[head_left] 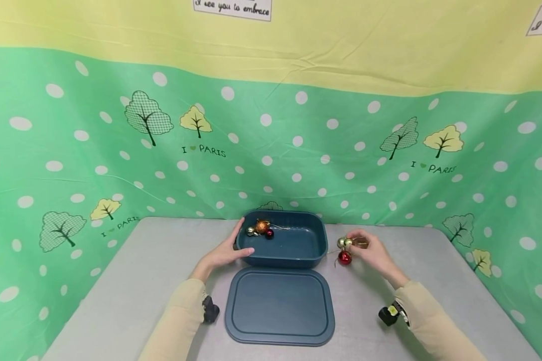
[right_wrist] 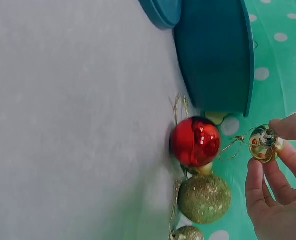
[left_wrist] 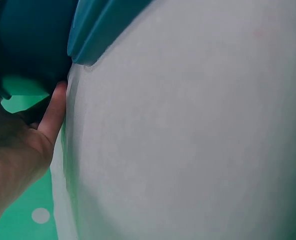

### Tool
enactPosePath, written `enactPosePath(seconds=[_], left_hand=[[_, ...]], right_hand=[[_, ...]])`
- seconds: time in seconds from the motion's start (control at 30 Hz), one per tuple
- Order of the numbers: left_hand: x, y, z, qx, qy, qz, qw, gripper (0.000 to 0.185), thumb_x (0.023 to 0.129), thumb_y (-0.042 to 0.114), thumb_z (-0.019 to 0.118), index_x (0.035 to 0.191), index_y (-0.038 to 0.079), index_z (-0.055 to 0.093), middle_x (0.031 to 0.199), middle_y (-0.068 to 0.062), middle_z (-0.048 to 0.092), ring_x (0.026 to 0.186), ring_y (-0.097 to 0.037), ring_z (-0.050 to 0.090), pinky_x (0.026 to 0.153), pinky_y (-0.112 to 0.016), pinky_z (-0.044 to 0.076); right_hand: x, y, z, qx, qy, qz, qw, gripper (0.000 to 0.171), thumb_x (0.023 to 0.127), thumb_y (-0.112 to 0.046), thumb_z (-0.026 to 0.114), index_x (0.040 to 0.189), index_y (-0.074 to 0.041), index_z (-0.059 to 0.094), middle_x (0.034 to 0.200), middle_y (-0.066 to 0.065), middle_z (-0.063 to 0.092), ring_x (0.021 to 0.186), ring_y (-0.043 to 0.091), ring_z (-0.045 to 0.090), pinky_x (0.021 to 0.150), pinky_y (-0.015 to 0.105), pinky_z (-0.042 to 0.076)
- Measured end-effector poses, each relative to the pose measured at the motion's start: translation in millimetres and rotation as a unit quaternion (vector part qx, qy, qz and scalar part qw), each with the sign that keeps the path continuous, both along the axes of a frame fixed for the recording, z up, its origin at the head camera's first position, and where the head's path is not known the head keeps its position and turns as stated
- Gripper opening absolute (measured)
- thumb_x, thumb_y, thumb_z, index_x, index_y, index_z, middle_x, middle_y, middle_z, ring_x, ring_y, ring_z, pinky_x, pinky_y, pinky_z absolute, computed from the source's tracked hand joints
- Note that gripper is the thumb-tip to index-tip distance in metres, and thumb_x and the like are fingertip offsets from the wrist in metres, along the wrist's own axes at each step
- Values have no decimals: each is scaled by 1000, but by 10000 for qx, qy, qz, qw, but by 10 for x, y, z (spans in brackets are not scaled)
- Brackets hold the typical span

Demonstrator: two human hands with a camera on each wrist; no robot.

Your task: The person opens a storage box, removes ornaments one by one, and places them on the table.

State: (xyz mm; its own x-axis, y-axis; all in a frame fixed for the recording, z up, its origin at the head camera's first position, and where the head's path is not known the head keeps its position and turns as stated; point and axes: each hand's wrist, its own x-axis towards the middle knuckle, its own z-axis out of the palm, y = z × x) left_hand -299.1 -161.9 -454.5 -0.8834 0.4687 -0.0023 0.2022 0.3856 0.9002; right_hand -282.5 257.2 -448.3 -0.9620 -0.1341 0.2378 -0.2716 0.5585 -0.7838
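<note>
Right hand (head_left: 374,253) fingers pinch a small gold bauble (right_wrist: 264,143) just right of the blue bin (head_left: 298,248), which the left hand (head_left: 223,253) steadies open-fingered; the light pinch risks dropping it onto the counter (head_left: 131,281).

Lowest bauble (right_wrist: 187,233) cut by frame edge; left hand (left_wrist: 17,150) mostly out of frame, perhaps gripping.
</note>
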Motion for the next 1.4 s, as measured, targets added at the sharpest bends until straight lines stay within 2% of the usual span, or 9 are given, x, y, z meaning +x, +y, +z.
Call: enactPosePath(seconds=[0.27,0.47,0.5,0.8,0.97,1.13,1.4], left_hand=[[-11,-4,-25,9,30,8,10000,97,92,23,67,155,9,-6,159,-20,-8,141,-46,0,109,-63,12],[-174,-38,-319,-43,166,157,9997,100,91,30,68,156,18,-7,160,-15,-9,142,-44,0,109,-64,12],[-196,-43,-363,-40,173,182,9997,100,91,30,68,156,21,-7,160,-13,-9,143,-42,0,110,-63,11],[-207,-57,-372,-39,115,231,9997,102,89,37,69,156,23,-7,161,-8,-10,144,-39,-1,111,-61,11],[-203,-54,-365,10,55,227,9997,102,89,38,69,156,26,-7,161,-7,-10,144,-38,-1,111,-61,11],[-194,-43,-353,-1,77,216,9997,103,89,38,69,156,25,-7,161,-8,-9,144,-38,0,111,-61,11],[-193,-37,-353,20,104,214,9997,101,90,35,68,156,23,-7,161,-9,-10,144,-39,-1,110,-62,11]], right_hand=[[47,113,-20,3,147,-39,9999,27,85,3,68,110,8,61,108,23,63,101,38,60,86,36,51],[83,176,-65,-105,118,-130,9998,31,84,5,69,113,12,58,113,29,59,104,43,59,87,40,52],[89,186,-74,-140,111,-170,9997,31,84,5,69,113,12,58,113,29,59,104,43,59,87,37,52],[124,245,-145,-65,94,-446,9989,31,83,5,70,111,11,59,111,28,61,101,41,60,81,25,51],[151,249,-183,-249,-153,-455,9985,32,81,5,71,110,10,57,108,26,61,96,36,61,76,20,51],[179,265,-234,-350,-305,-426,9980,32,80,5,72,108,9,57,108,26,61,95,36,61,74,20,52],[174,308,-301,6,-220,-513,9984,29,79,3,74,105,6,62,102,20,64,93,32,62,79,24,50]])
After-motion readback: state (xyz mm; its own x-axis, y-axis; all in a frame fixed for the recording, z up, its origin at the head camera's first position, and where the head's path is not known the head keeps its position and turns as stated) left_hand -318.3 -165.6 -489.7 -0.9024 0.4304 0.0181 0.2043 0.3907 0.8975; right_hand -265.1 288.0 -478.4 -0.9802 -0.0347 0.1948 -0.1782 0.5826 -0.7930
